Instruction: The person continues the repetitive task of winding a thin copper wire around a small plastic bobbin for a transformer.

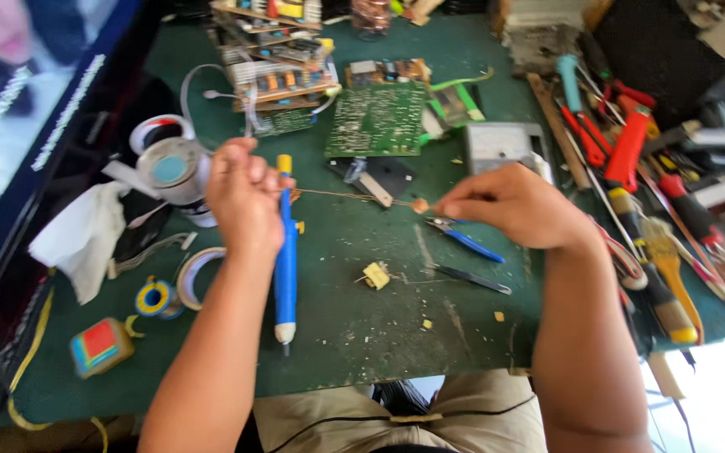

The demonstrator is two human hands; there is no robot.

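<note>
Pinching a thin wire (354, 197), both hands closed: left hand (243, 195), right hand (509, 204).

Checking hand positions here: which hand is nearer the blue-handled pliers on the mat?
Right. The right hand hovers just above the blue-handled pliers; the left hand is far across the mat.

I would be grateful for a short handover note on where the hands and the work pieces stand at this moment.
Left hand: closed around one end of a thin wire, above the blue desoldering pump lying on the green mat.
Right hand: pinching the wire's other end by a small round brown part.
Wire is stretched between the hands.
Nearby: blue-handled pliers, small yellow component, green circuit board.
Whether any joint is finished cannot be told.
</note>
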